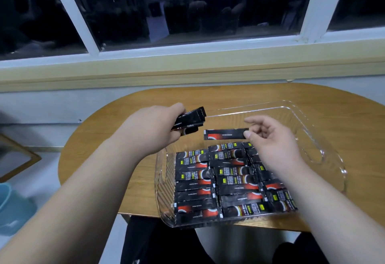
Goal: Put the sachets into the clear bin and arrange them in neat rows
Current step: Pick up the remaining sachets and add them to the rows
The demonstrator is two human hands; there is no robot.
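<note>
One single sachet hangs pinched by its right end between the thumb and forefinger of the right hand. The other fingers of that hand are loosely curled and touch nothing. The sachet's long axis runs left to right, level, and it stretches away from the pinch toward the left hand. That matches the lie of the laid sachets in the clear bin – three rows side by side filling the near half of the floor, each sachet crosswise, the rows building from the near wall toward the far one. The held sachet hovers just beyond the far end of the middle row, so the right hand is the nearer one for placing it; by my reading the move calls only for lowering, with no turning. The far half of the bin floor is bare, which leaves open room ahead of all three rows. The right wall stands well apart from the right hand. The left hand grips a bundle of further sachets, fingers wrapped round it, above the bin's far left corner, with the bundle's free ends pointing right toward the single one but apart from it. The bin sits on the wooden surface, and its near edge seems to reach slightly past the surface's near edge – a hard downward press there could tip it.
</note>
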